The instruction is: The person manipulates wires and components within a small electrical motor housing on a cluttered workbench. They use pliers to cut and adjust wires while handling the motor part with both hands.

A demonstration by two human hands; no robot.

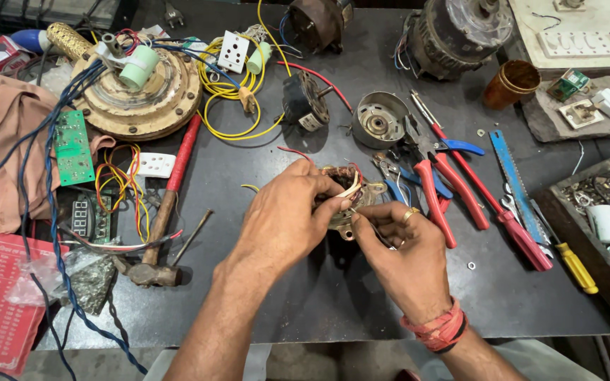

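**Copper-wound stator held in both hands over the bench**

Dark worktable point(305, 282) fills the view, cluttered on three sides.

Far left: big round tan fan motor housing point(135, 95) with a pale green capacitor on top, yellow wire loops point(224, 95) just right of it. Brown cloth point(1, 148) at the left edge, green circuit board point(72, 147) lying against it. Red-handled hammer point(167, 201) runs from far to near, head at the near end.

Far right: grey motor body point(460, 32), amber cup point(511, 83) beside it. Round metal end cap point(378, 120) sits far of the hands, small black motor point(305, 102) left of it.

Right of the hands: red-handled pliers point(435, 187), a long red-handled screwdriver point(481, 190), blue saw blade point(517, 173), yellow-handled screwdriver point(577, 267) near the parts tray point(566, 204).

Centre: small motor stator point(351, 201) (copper windings, mostly hidden by fingers), held above the table between both hands.

Left hand point(284, 215) wraps the stator from the left, fingers curled tight round it, thumb pressing a pale strip on the winding. Right hand point(397, 247) is at the stator's near-right edge, fingers pinched narrow on something thin at the windings (can't tell whether wire or tool). Ring on one finger, red thread band at the wrist.
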